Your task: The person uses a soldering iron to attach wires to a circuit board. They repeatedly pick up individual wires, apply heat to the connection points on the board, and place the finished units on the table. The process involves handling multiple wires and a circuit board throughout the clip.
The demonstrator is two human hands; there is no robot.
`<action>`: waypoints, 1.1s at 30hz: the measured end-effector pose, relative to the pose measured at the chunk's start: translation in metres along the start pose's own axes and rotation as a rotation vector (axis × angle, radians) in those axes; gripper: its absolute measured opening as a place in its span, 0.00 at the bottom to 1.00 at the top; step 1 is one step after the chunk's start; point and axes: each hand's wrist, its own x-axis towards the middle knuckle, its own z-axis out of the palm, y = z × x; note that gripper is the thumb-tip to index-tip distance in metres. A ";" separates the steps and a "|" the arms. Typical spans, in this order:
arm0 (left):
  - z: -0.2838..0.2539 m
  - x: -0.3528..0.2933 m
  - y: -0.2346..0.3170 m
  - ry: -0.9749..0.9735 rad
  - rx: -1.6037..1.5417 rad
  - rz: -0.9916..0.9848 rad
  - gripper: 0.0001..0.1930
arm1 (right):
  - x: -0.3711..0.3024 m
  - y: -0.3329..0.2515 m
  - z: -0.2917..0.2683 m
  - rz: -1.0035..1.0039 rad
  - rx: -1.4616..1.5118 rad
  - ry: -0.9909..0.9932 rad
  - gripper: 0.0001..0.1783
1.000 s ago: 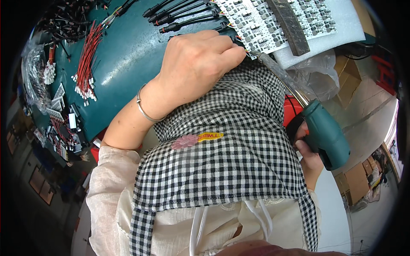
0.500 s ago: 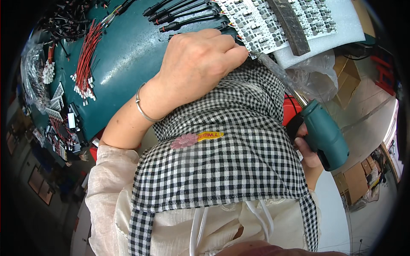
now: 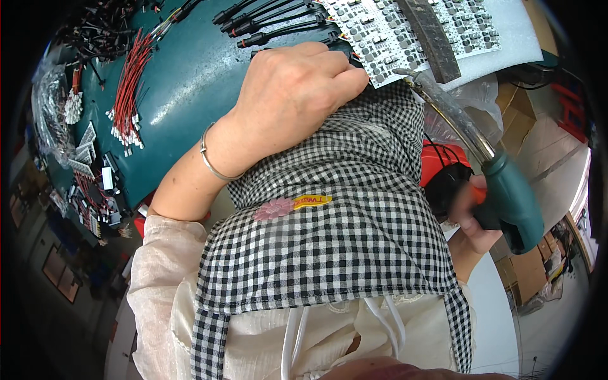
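Closed round the handle of a green soldering gun (image 3: 514,196), the person's right hand (image 3: 472,225) is held out past the right side of the checked apron (image 3: 329,253); its fingers look a little blurred. The tool's metal barrel slants up and to the left, and its bent tip (image 3: 410,75) hangs at the near edge of the white circuit boards (image 3: 362,31); from where I stand I can't say whether it touches them. The left hand (image 3: 297,95) is bent over, knuckles up, just beside the boards' left corner, fingertips tucked out of sight, so there's no telling what, if anything, it pinches. A thin bracelet (image 3: 204,152) circles that wrist. Across the boards lies a dark bar (image 3: 430,38), and under them a white foam sheet (image 3: 522,38). Black cables (image 3: 256,40) lie on the green tabletop (image 3: 183,95) just beyond the knuckles; farther left are red wires (image 3: 129,82) with white plugs, near a tangled black heap (image 3: 95,31).
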 end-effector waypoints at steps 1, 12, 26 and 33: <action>0.000 0.000 0.000 -0.003 -0.007 -0.004 0.11 | -0.001 0.000 0.000 0.007 0.000 0.006 0.37; 0.006 0.004 0.019 0.073 -0.262 -0.352 0.09 | 0.000 0.001 -0.006 -0.046 0.028 -0.050 0.36; 0.004 0.016 0.015 0.012 -0.264 -0.419 0.10 | -0.013 0.013 -0.013 -0.122 -0.031 0.006 0.34; 0.019 0.003 0.018 0.173 -0.178 -0.297 0.10 | -0.011 0.010 -0.012 -0.138 -0.119 -0.059 0.34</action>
